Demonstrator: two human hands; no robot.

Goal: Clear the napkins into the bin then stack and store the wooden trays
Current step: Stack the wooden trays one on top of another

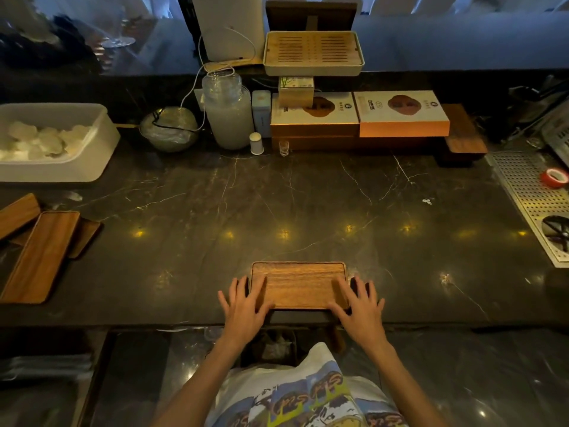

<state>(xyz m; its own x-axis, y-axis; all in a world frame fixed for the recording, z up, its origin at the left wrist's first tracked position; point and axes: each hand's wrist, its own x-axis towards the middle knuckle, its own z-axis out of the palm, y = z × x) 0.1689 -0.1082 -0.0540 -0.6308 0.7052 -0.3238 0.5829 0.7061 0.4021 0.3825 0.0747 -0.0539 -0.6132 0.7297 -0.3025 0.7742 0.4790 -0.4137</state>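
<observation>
- The left hand (244, 303) lies flat, with its fingers straight and spread wide. The fingers nearest to the middle are on the left end of a small wooden tray (298, 286), and the outer ones are over the tabletop (308, 204) just beside it.
- The right hand (358, 306) is placed the same way on the right end of this tray, flat and spread.
- Neither hand is curled round anything. I cannot tell if they press on the wood or only touch it.
- The small wooden tray lies flat with its long side toward the person. It sits at the near edge of the dark marble tabletop, directly in front of the body.
- Well apart, at the left edge of the tabletop, there are more trays. A long wooden tray (40, 257) lies partly over a darker tray (87, 235), and a third tray (17, 212) behind them is cut by the frame.
- Behind these trays stands a white bin (98, 155) with crumpled napkins (46, 141) inside it.
- Along the back of the tabletop stand a bowl (169, 129), a glass jar (228, 115) and two flat boxes (400, 112) side by side. A slatted tea tray (312, 52) sits on the ledge above.
- At the right side lies a perforated metal plate (523, 195), and a red tape roll (554, 177) rests on it.
- Under the near edge, between the forearms, a dark container (274, 346) holds something pale and crumpled. It is too dim to say what.
</observation>
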